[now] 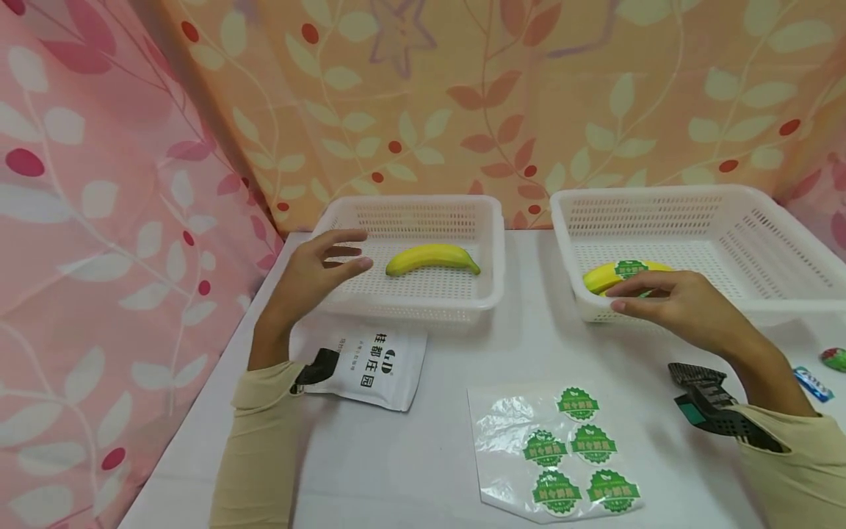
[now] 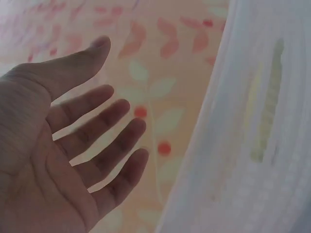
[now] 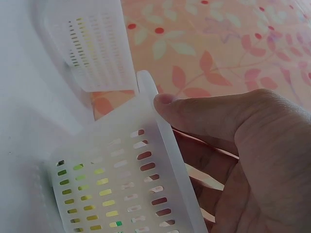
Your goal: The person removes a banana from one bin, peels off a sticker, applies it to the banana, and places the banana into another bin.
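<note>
My left hand (image 1: 313, 275) is held at the left rim of the left white basket (image 1: 492, 294), its fingers spread and nothing in them. A yellow banana (image 1: 432, 258) lies inside that basket. At the near left corner of the right white basket (image 1: 687, 197) is my right hand (image 1: 687, 305). Its thumb (image 3: 194, 114) lies over the rim, while the other fingers reach behind the basket wall, loosely bent with gaps between them. Just beyond these fingers lies a banana (image 1: 598, 278) bearing a green sticker (image 1: 630, 268), partly hidden by the hand.
A transparent sheet (image 1: 502, 441) with several green round stickers lies at the front middle. Below the left basket is a white pouch (image 1: 390, 367) with black print. A dark packet (image 1: 697, 375), a blue wrapper (image 1: 813, 383) and a red-green strawberry-like item (image 1: 834, 358) sit at right.
</note>
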A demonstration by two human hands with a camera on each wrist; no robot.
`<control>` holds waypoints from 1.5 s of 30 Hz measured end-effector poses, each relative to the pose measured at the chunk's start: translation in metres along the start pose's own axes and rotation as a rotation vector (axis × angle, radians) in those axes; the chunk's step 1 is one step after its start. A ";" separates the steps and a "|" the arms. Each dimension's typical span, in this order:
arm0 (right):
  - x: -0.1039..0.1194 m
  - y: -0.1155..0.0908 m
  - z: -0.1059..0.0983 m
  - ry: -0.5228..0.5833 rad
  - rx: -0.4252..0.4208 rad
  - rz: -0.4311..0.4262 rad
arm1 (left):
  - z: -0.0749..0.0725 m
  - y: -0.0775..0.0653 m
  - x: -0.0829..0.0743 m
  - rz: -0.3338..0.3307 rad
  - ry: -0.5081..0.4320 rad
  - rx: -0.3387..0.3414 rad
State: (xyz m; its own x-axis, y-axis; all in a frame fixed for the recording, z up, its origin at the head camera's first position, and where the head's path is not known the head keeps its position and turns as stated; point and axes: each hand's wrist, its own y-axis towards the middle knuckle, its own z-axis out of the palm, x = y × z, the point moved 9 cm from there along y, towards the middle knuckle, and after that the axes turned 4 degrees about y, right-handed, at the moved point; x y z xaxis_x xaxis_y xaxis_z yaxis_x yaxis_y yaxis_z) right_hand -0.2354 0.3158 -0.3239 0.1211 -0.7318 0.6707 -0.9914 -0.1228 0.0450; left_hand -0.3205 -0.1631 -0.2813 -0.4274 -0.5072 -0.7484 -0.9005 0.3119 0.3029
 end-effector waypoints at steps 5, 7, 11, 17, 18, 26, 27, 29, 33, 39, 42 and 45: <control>-0.004 -0.001 0.003 0.003 0.011 0.020 | -0.031 -0.007 0.045 -0.131 0.038 -0.031; -0.004 -0.001 0.003 0.005 0.013 0.023 | -0.039 -0.012 0.060 -0.191 0.047 -0.027; -0.004 -0.002 0.003 0.010 0.009 0.020 | -0.047 -0.020 0.086 -0.284 0.056 0.019; -0.004 -0.003 0.004 0.014 0.004 0.020 | -0.047 -0.030 0.110 -0.397 0.135 0.142; -0.005 -0.002 0.005 0.015 0.005 0.021 | -0.047 -0.031 0.112 -0.410 0.143 0.157; 0.002 0.000 0.003 -0.007 -0.002 -0.001 | -0.046 -0.035 0.118 -0.450 0.147 0.189; 0.005 0.001 0.002 -0.007 -0.011 -0.011 | -0.046 -0.035 0.119 -0.457 0.147 0.190; 0.014 0.004 0.001 -0.006 -0.026 -0.040 | -0.045 -0.035 0.119 -0.462 0.144 0.192; 0.040 0.017 0.009 0.004 -0.026 -0.102 | -0.045 -0.035 0.119 -0.457 0.141 0.193; 0.092 0.048 0.033 0.032 0.015 -0.188 | -0.045 -0.038 0.120 -0.449 0.138 0.193; 0.115 0.067 0.045 0.048 0.042 -0.210 | -0.045 -0.039 0.120 -0.454 0.129 0.190; 0.133 0.087 0.060 0.067 0.077 -0.232 | -0.045 -0.039 0.121 -0.459 0.130 0.189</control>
State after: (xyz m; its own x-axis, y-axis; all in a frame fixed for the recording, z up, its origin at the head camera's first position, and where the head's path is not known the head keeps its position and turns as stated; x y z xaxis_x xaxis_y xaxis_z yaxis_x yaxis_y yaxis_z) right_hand -0.3023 0.1676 -0.2745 0.3390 -0.6320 0.6969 -0.9304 -0.3348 0.1489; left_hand -0.3409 -0.2726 -0.3567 -0.0090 -0.7182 -0.6958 -0.9727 0.1675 -0.1603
